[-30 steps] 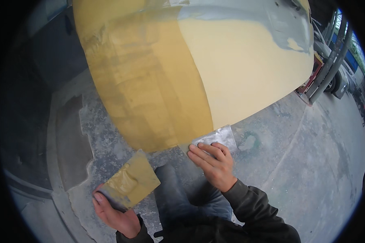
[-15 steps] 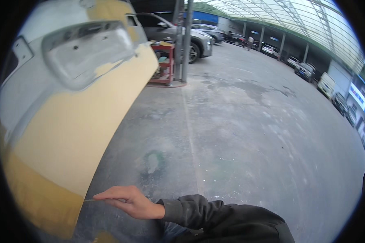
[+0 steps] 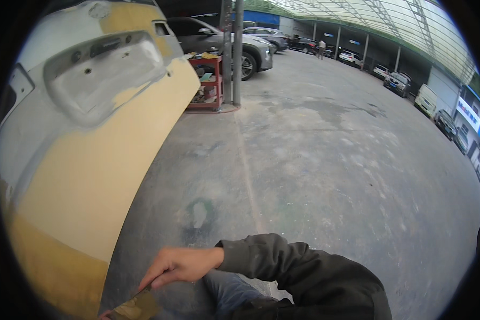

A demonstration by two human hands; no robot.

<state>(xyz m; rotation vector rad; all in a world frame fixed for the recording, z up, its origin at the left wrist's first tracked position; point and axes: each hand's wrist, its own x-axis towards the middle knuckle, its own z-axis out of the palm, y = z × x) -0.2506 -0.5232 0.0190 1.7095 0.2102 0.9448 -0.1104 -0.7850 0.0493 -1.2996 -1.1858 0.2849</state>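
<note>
My right hand (image 3: 180, 265) comes in from the right, with its fingers pinched on a thin putty spreader (image 3: 142, 294). The blade slants down to the left, over a flat piece smeared with yellow putty (image 3: 132, 308) at the lower edge. How far the two touch, I cannot tell. A skin-coloured sliver at the bottom edge may be a fingertip of my left hand (image 3: 106, 317); the rest is out of the picture. Left of my right hand stands a car tailgate panel (image 3: 96, 176), coated in pale and darker yellow filler, with a grey recess higher up.
A red tool cart (image 3: 210, 85) stands by metal posts (image 3: 238, 53) beyond the panel. Behind it is a grey car (image 3: 245, 48). More parked cars line the far side, where a person (image 3: 321, 49) is on the concrete floor (image 3: 304, 170). My leg (image 3: 232, 290) shows below my sleeve.
My right hand has moved from the panel's lower edge to the right and slightly down. The spreader has swung from pointing at the panel to slanting down over the putty.
</note>
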